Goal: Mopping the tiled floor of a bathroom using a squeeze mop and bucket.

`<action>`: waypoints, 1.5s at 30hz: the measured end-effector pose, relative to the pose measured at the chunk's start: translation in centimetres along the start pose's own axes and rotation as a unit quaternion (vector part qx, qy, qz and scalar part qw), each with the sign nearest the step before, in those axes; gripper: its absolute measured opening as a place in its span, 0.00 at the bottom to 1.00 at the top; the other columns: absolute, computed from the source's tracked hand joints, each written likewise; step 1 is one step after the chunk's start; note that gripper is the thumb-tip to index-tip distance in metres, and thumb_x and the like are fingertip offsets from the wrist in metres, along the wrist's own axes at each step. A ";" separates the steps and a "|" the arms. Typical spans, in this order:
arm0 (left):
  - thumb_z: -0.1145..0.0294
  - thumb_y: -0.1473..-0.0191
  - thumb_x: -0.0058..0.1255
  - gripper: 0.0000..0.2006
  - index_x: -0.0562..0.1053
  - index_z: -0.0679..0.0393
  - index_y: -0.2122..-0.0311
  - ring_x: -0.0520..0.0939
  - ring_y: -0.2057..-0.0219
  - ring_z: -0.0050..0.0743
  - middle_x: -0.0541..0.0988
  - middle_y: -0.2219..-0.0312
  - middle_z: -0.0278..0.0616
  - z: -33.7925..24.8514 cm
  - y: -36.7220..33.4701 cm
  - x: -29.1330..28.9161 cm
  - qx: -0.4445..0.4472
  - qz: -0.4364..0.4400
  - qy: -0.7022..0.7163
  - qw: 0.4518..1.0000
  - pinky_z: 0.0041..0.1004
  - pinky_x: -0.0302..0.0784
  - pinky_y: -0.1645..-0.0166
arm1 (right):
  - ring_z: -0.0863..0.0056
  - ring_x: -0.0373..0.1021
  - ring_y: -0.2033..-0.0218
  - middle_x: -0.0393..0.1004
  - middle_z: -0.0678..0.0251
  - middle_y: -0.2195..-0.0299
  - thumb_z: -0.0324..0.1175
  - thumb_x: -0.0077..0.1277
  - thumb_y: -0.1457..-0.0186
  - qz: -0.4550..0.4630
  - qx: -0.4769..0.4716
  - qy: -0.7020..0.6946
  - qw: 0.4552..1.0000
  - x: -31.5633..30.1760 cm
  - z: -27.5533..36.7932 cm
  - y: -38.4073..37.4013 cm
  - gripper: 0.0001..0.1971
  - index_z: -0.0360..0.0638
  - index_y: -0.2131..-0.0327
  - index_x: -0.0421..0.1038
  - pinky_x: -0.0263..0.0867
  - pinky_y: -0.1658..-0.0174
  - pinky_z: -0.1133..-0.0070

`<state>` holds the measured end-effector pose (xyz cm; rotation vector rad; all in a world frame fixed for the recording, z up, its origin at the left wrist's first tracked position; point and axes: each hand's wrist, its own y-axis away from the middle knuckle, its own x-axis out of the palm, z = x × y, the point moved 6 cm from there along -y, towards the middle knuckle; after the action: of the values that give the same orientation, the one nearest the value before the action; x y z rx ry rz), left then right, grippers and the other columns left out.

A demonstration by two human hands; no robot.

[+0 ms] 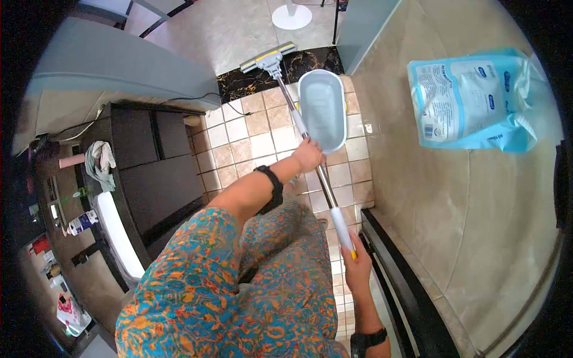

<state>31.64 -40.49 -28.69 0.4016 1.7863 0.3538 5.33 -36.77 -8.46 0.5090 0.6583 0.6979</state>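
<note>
A sponge mop (292, 101) with a long metal pole slants from the far doorway down to my right side. Its wide head, grey with a yellow stripe, is over the dark marbled threshold (325, 58). My left hand (308, 155) is closed around the middle of the pole. Lower down, my right hand (357, 262) grips the white handle near its yellow end. Just right of the pole, a pale blue oblong bucket (339, 128) stands on the tiled floor, with its inside facing up. My left fingers are close to the bucket's near end.
On the left stands a dark cabinet (156, 173) with a white basin (116, 230), a cloth (100, 164) and bottles. A blue-and-white package (471, 101) hangs on the right wall. A black-framed rail (406, 286) runs at lower right. A thin cable (230, 104) crosses near the doorway.
</note>
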 end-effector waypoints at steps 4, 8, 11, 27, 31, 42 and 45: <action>0.70 0.58 0.55 0.11 0.74 0.42 0.67 0.72 0.55 0.31 0.74 0.68 0.29 -5.1 1.5 -2.3 0.082 -0.018 0.071 0.994 0.53 0.54 0.41 | 0.78 0.69 0.69 0.75 0.64 0.63 0.28 0.51 0.47 -0.017 0.063 -0.064 0.996 -2.7 -1.6 4.7 0.23 0.43 0.46 0.64 0.66 0.66 0.82; 0.71 0.57 0.53 0.08 0.73 0.42 0.70 0.72 0.56 0.32 0.74 0.71 0.28 -6.9 1.5 -4.1 0.121 -0.031 0.118 0.985 0.53 0.55 0.41 | 0.86 0.60 0.79 0.70 0.70 0.73 0.25 0.48 0.46 -0.011 0.113 -0.107 0.988 -3.7 0.6 7.3 0.24 0.43 0.45 0.63 0.59 0.76 0.86; 0.71 0.57 0.53 0.07 0.73 0.43 0.70 0.73 0.57 0.31 0.74 0.72 0.27 -6.5 1.2 -5.5 0.170 -0.037 0.142 0.974 0.52 0.56 0.44 | 0.86 0.60 0.80 0.70 0.71 0.73 0.25 0.48 0.46 -0.022 0.155 -0.168 0.973 -3.5 2.9 8.0 0.24 0.42 0.45 0.62 0.58 0.77 0.86; 0.70 0.57 0.51 0.07 0.76 0.45 0.70 0.75 0.58 0.31 0.77 0.71 0.31 7.9 -0.6 -4.7 -0.013 -0.081 0.111 0.990 0.38 0.63 0.49 | 0.80 0.70 0.62 0.73 0.64 0.58 0.24 0.52 0.49 0.086 0.000 -0.027 0.996 -1.7 8.2 -8.6 0.23 0.40 0.47 0.65 0.65 0.58 0.84; 0.70 0.58 0.53 0.05 0.75 0.50 0.71 0.73 0.58 0.37 0.75 0.67 0.37 17.3 2.5 -4.2 -0.116 -0.114 0.053 0.985 0.40 0.64 0.49 | 0.89 0.59 0.79 0.68 0.74 0.74 0.29 0.52 0.46 0.096 0.009 -0.078 0.992 6.4 12.0 -11.5 0.21 0.42 0.48 0.65 0.55 0.76 0.88; 0.77 0.63 0.58 0.26 0.71 0.53 0.53 0.70 0.51 0.51 0.66 0.49 0.52 26.5 11.3 -10.3 -0.280 -0.409 0.261 0.828 0.39 0.68 0.47 | 0.80 0.67 0.71 0.72 0.64 0.67 0.35 0.48 0.43 0.190 -0.058 -0.001 0.980 22.7 24.0 -25.5 0.25 0.43 0.42 0.59 0.64 0.69 0.81; 0.76 0.62 0.58 0.24 0.72 0.52 0.54 0.70 0.50 0.49 0.67 0.49 0.51 25.9 11.4 -9.7 -0.281 -0.393 0.254 0.838 0.38 0.68 0.47 | 0.71 0.67 0.53 0.69 0.55 0.52 0.33 0.47 0.43 0.192 -0.146 0.103 0.965 21.7 21.2 -24.2 0.26 0.39 0.42 0.57 0.64 0.53 0.78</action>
<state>59.96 -33.92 -21.57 -0.9157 2.0639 0.3858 42.82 -41.56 -17.14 0.2924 0.6427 1.2073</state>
